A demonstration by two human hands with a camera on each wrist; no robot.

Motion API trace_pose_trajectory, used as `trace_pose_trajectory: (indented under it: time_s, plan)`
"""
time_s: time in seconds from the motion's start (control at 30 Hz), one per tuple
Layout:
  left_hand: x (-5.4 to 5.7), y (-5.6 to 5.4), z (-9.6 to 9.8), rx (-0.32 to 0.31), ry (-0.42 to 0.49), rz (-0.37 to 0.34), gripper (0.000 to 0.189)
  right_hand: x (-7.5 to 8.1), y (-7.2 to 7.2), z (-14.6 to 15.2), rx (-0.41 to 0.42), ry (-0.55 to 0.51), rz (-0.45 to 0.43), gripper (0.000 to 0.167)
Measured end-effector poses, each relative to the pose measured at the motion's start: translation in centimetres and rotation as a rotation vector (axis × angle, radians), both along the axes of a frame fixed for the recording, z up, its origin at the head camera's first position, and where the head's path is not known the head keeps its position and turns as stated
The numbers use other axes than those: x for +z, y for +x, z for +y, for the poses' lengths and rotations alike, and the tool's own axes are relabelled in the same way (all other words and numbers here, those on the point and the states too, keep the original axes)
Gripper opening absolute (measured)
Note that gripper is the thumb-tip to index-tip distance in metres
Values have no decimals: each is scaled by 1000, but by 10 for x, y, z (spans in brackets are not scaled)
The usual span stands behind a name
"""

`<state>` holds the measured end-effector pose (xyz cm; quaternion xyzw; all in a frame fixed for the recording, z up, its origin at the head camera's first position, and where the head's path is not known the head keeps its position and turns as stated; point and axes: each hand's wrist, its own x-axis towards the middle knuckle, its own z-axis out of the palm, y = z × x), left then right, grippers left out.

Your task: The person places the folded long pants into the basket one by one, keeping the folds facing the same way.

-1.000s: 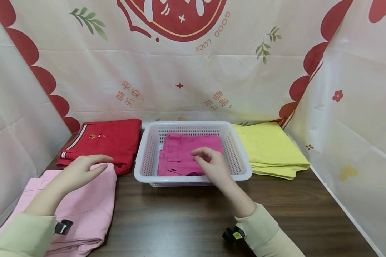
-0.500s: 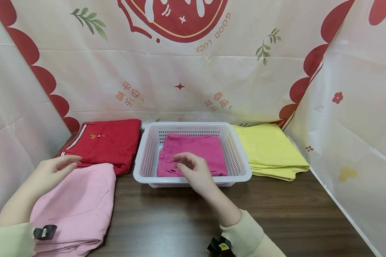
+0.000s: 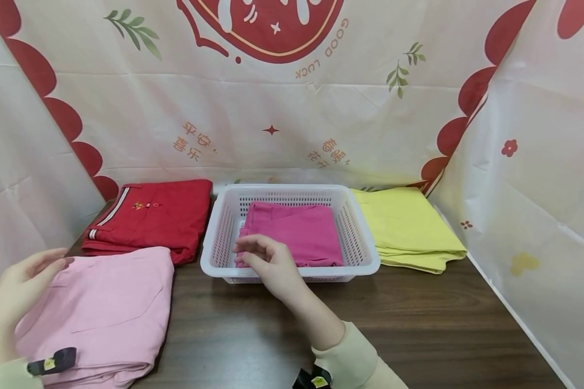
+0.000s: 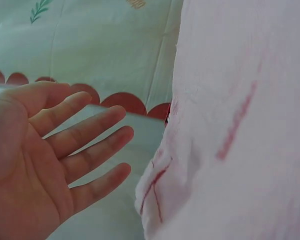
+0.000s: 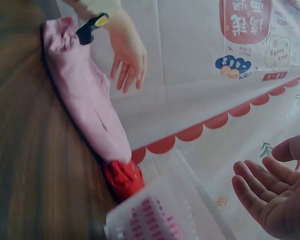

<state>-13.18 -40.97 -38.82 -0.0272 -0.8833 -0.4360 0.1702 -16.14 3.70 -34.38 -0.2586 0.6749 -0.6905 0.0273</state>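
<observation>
My left hand point(image 3: 17, 294) hovers at the left edge of the folded light pink garment point(image 3: 112, 302), fingers extended. In the left wrist view its spread fingers are apart from the pink cloth point(image 4: 250, 60) and hold nothing. My right hand point(image 3: 274, 267) is over the front rim of the white plastic basket point(image 3: 343, 273), its fingers loosely bent with nothing between them. Inside the basket lies a folded magenta garment point(image 3: 306, 229), partly hidden by that hand. The right wrist view shows the right hand point(image 5: 280, 197) with a relaxed palm, away from the basket wall point(image 5: 125, 220).
Behind the pink garment lies a folded red garment point(image 3: 170, 216) with striped trim. A folded yellow garment point(image 3: 409, 224) sits right of the basket. All rest on a dark wooden table point(image 3: 418, 324), with printed curtains point(image 3: 272, 102) around the back and sides.
My left hand has moved left across the pink garment to its outer edge. My right hand has slid left over the basket, from the magenta garment's middle toward its left end.
</observation>
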Motion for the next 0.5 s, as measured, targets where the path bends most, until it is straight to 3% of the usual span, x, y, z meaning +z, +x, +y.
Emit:
trace_pose_trajectory:
  time_s: [0.1,0.23,0.37,0.5]
  plan:
    - [-7,3,-4,48,61,-8,35,-3,4,-8,32,-6,-26,26]
    - [-10,4,-5,84,74,-1,32,-6,8,-18,65,-5,-60,26]
    - [-15,4,-13,103,88,13,35,-8,11,-32,96,0,-67,25]
    - [-28,6,-26,100,126,22,37,-14,13,-46,114,6,-64,23]
